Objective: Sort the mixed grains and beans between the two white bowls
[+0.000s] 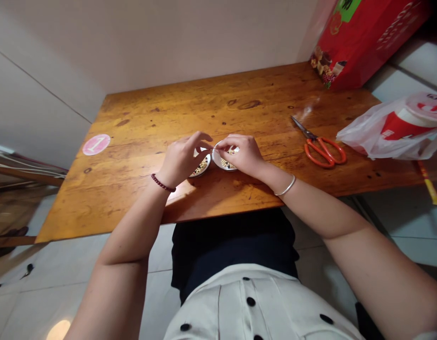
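Viewing the table (140, 127) from above, I see two small dishes of beads (203, 166) directly under the grip. My left hand (181, 160) and right hand (241, 155) pinch closed on a thin thread (215, 146) between them. Scissors (319, 144) lie well right. Beading looks early: most beads remain in the dishes.

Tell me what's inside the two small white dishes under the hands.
Both small white dishes hold small pale beads, a few darker. The left hand and right hand cover much of each dish, so the rest of their contents cannot be seen.
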The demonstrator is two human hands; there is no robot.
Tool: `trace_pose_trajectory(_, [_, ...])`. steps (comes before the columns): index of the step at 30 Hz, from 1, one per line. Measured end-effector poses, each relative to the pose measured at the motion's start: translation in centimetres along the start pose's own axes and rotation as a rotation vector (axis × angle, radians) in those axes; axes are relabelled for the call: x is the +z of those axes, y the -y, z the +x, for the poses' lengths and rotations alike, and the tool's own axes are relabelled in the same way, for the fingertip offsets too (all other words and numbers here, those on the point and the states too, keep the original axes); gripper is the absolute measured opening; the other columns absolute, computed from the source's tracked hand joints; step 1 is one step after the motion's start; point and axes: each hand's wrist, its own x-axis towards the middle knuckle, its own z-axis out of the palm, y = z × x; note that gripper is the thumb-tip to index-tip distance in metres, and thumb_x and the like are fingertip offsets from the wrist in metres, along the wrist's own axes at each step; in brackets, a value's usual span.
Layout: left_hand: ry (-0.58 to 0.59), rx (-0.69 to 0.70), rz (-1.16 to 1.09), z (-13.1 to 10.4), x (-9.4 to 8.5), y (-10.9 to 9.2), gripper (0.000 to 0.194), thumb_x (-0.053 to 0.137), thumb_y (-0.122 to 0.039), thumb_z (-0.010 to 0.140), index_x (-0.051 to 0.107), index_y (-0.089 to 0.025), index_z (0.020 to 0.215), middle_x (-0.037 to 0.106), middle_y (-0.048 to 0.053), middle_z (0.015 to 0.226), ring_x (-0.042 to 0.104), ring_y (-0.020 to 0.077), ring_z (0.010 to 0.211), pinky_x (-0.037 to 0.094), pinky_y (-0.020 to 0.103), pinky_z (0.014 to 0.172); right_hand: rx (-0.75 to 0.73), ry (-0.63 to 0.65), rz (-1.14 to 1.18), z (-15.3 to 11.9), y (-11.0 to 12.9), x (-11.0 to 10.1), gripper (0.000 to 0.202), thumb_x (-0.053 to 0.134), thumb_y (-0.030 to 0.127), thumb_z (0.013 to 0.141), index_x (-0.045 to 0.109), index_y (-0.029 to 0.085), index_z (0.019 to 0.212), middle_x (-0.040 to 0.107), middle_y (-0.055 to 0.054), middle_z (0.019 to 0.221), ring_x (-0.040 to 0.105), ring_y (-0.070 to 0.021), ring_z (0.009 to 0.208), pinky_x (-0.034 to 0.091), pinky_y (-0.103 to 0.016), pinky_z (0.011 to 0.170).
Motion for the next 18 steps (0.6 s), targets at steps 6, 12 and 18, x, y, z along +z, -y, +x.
trace_pose_trajectory(6, [0.016, -0.015, 0.015, 0.00, 0.00, -0.05, 0.023, 0.063, -0.018, 0.090, 0.060, -0.022, 0.113, 0.076, 0.002, 0.095, 0.072, 0.0148, 0.083, 0.051, 0.024, 0.071, -0.009, 0.015, 0.015, 0.00, -0.03, -0.04, 0.009, 0.068, 0.023, 0.085, 0.077, 0.021, 0.087, 0.075, -0.003, 0.088, 0.068, -0.0173, 0.080, 0.052, -0.030, 0.078])
trace_pose_trajectory(12, [0.010, -0.005, 0.020, -0.07, 0.10, 0.15, 0.022, 0.061, -0.021, 0.092, 0.061, -0.021, 0.114, 0.075, 0.002, 0.095, 0.070, 0.0143, 0.081, 0.049, 0.024, 0.070, -0.031, -0.017, 0.036, 0.03, -0.12, 0.17, 0.006, 0.072, 0.023, 0.083, 0.077, 0.020, 0.084, 0.076, -0.003, 0.086, 0.069, -0.0163, 0.077, 0.052, -0.028, 0.073])
trace_pose_trajectory(18, [-0.005, 0.018, 0.140, -0.01, 0.10, 0.56, 0.015, 0.062, -0.031, 0.093, 0.072, -0.021, 0.098, 0.070, 0.005, 0.088, 0.065, 0.0179, 0.079, 0.047, 0.027, 0.068, 0.019, -0.014, 0.031, 0.06, -0.20, 0.30, 0.008, 0.072, 0.023, 0.083, 0.078, 0.021, 0.087, 0.078, -0.003, 0.089, 0.071, -0.0175, 0.080, 0.054, -0.029, 0.073])
